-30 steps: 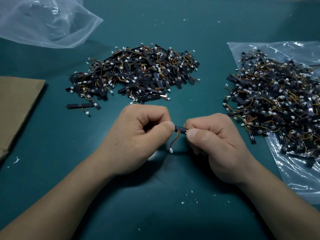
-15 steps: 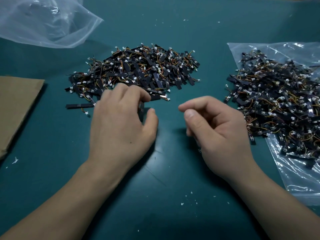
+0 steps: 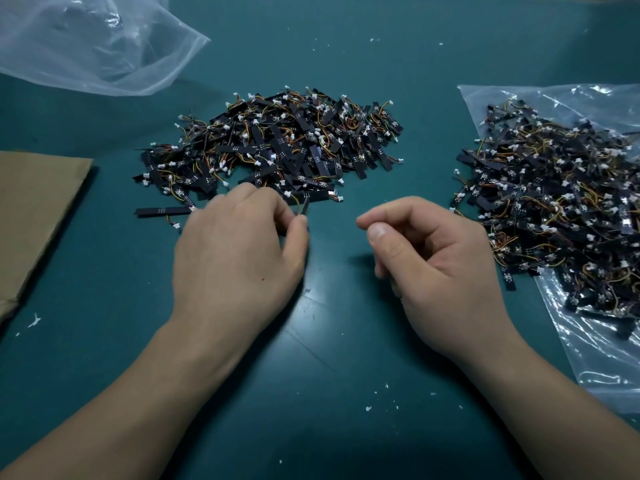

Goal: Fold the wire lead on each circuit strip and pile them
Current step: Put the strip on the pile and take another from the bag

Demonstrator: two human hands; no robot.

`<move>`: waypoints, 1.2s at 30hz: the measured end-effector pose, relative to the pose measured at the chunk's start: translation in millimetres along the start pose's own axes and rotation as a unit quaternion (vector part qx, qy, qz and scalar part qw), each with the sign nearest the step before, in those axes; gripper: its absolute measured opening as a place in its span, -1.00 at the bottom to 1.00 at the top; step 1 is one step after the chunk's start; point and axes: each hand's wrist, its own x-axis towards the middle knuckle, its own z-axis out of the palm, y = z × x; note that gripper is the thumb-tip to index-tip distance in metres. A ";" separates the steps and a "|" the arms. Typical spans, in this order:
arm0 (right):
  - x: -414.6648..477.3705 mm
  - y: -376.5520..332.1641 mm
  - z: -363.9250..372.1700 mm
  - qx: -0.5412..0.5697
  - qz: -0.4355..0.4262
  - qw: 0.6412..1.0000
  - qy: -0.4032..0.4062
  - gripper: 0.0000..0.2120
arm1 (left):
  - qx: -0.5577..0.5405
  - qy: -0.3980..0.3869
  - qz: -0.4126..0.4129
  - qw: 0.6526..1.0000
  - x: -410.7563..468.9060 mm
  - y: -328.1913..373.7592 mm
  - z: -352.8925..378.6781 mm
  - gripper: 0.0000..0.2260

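Note:
A heap of black circuit strips (image 3: 277, 147) with orange-yellow leads and white plugs lies at the middle back of the green mat. A second heap of strips (image 3: 554, 202) rests on a clear plastic bag (image 3: 606, 358) at the right. My left hand (image 3: 239, 258) is at the middle heap's front edge and pinches one black circuit strip (image 3: 305, 206) between thumb and fingers. Beside the right heap, my right hand (image 3: 433, 268) hovers with loosely curled fingers and holds nothing.
A crumpled clear bag (image 3: 86, 46) lies at the back left. Brown cardboard (image 3: 34, 220) covers the left edge. One lone strip (image 3: 162, 211) lies just left of my left hand. White crumbs dot the green mat (image 3: 329, 375).
Both hands held one strip together a second ago. My right hand let go and drew back right. My left hand carried the strip forward to the middle heap's edge.

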 end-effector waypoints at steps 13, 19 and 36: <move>2.0 -1.2 -0.1 0.039 0.008 0.999 -0.026 -0.60 | -0.176 0.042 0.244 0.953 -6.4 9.2 3.0 -0.78; 3.0 0.6 -1.0 0.020 0.010 1.000 -0.014 -0.69 | -0.250 -0.013 0.203 0.947 -8.8 15.4 -2.5 -0.86; 0.5 -3.1 2.1 -0.027 -0.009 1.000 0.002 -0.75 | -0.366 -0.176 0.070 0.911 -1.3 14.8 -7.4 -0.70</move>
